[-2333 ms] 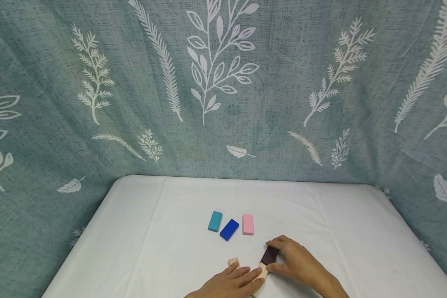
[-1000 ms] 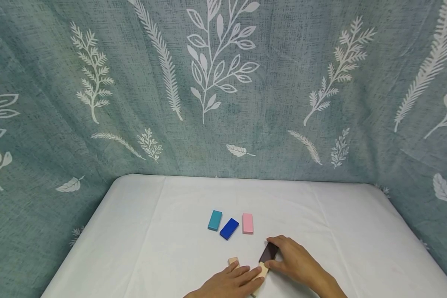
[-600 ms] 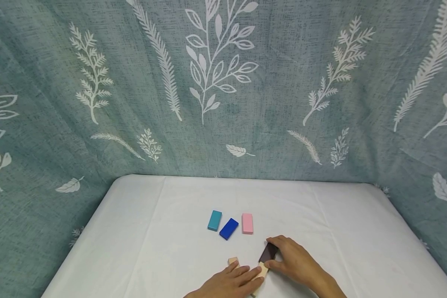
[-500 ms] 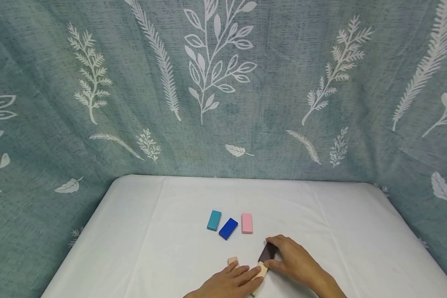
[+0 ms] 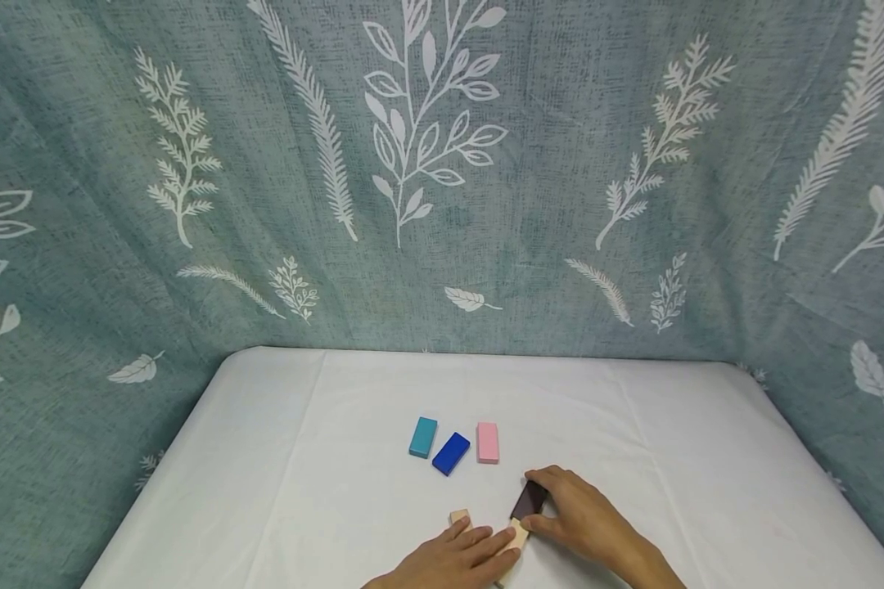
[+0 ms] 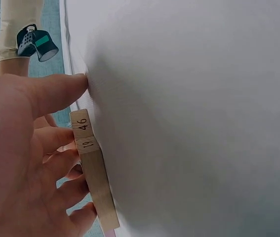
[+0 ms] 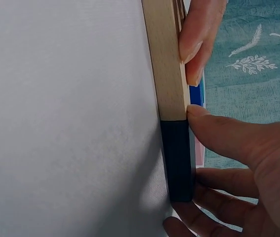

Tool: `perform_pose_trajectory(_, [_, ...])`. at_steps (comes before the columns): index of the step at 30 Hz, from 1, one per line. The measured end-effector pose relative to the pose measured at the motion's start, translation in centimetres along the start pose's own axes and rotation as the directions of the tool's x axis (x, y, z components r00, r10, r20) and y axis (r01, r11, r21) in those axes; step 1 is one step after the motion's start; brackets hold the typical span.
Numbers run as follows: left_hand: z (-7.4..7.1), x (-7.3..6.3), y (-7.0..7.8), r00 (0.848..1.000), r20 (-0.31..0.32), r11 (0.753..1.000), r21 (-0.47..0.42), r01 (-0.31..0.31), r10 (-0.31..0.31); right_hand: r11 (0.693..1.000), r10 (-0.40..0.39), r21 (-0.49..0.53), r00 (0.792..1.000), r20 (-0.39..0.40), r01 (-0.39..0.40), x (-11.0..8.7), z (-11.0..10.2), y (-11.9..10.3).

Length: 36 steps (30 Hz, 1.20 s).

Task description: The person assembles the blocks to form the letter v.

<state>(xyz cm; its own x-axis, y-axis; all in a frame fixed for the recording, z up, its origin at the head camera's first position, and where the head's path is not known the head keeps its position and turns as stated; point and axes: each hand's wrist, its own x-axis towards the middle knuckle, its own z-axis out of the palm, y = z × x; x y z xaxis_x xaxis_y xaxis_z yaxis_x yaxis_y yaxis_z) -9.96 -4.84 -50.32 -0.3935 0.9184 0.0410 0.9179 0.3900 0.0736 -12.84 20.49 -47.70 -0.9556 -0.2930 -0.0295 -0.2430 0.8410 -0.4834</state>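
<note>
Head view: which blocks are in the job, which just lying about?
In the job, apparently:
dark block, held by right grip
wooden block meeting it, touched by left grip
second wooden piece, partly hidden

Lying about, untouched:
teal block
blue block
pink block

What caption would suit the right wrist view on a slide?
Right grip holds a dark block end to end with a pale wooden block on white cloth.

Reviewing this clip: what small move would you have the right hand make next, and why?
I'd probably move the right hand from the dark block to the pink block. The dark block meets the wooden block end to end with no gap showing, the left hand touches that wooden block, and the pink one looks the nearest loose coloured block.
</note>
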Motion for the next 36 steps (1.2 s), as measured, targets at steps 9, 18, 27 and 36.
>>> perform_pose_trajectory(9, [0.2,-0.1,0.0,1.000,-0.003,1.000,0.008,0.001,-0.001,1.000,-0.008,-0.013,1.000,0.015,0.008,0.0,-0.2,0.0])
perform_pose_trajectory(18, [0.4,-0.2,0.1,1.000,-0.021,1.000,0.030,0.001,0.000,1.000,-0.017,-0.016,0.999,0.034,0.018,0.1,-0.3,-0.1])
perform_pose_trajectory(27, [0.2,-0.2,0.1,1.000,-0.011,1.000,0.026,0.003,-0.003,0.998,-0.051,-0.026,0.997,0.057,0.053,0.4,-0.8,0.2])
perform_pose_trajectory(36, [0.2,-0.1,0.2,1.000,-0.017,0.995,0.098,0.003,-0.001,0.996,-0.062,-0.062,0.997,0.038,0.065,1.5,-1.5,0.1])
